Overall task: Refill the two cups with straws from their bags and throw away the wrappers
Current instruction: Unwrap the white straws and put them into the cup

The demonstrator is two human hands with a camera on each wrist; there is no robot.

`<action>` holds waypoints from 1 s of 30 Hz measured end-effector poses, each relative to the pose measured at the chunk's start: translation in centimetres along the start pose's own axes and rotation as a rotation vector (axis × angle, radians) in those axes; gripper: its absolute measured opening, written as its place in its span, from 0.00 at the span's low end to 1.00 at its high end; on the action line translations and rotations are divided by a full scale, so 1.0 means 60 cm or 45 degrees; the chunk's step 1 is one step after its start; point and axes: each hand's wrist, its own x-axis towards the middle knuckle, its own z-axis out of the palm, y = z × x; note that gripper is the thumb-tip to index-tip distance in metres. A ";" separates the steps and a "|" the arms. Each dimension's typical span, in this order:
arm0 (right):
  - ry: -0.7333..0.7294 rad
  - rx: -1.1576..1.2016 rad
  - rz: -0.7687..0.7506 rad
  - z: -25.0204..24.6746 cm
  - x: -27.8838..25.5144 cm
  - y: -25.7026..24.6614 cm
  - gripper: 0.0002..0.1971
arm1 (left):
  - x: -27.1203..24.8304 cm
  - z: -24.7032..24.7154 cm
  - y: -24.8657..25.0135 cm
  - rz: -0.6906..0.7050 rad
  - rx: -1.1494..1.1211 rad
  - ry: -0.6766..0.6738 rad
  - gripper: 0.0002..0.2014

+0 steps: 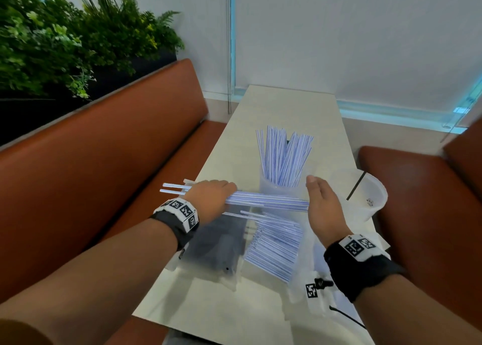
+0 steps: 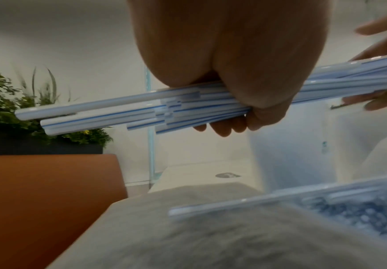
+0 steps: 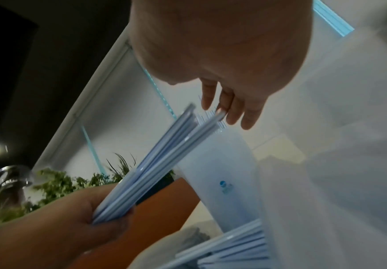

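above the worktop, the left hand grips a bundle of striped straws level while the flat, empty right hand squares its ends, seemingly before tipping it upright into the part-filled cup.

A bundle is held level before the cup, between both hands; two bags lie nearer, side by side on the table.
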 end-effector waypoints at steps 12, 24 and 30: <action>0.016 0.179 0.132 -0.001 0.007 -0.023 0.18 | 0.056 -0.017 0.155 0.228 -0.142 0.224 0.14; -0.021 0.955 0.634 -0.020 0.012 -0.037 0.32 | 0.074 -0.171 0.164 -0.012 -1.857 0.762 0.06; -0.189 1.436 0.853 0.012 -0.006 -0.046 0.39 | 0.094 -0.178 0.200 0.000 -2.534 0.874 0.07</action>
